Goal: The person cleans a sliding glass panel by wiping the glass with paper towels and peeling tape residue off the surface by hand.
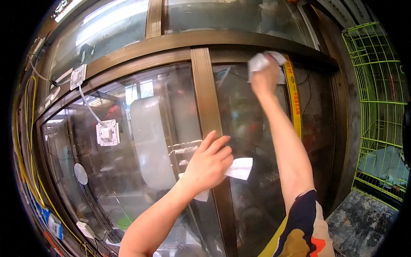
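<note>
Grips white wipe [257, 64] in right hand [266, 78] near upper edge of glass pane [242, 109]; covers second wipe [240, 168] with left hand [209, 163], unclear whether clasped; likely soft, tearable, best bunched.

Window frame [206, 85]: brown, standing upright in front of you, with glass set in it; a white box [78, 76] sits on its upper left part.
Left pane [180, 98]: a second white box [108, 139] sits on the glass, joined to the first by a pale cord [89, 102]; white streaks [186, 150] show near the middle post.
Yellow strip [294, 98]: upright to your right; you can't tell whether glass or frame bears it.
Floor [353, 222]: grey, mottled, low on your right.
</note>
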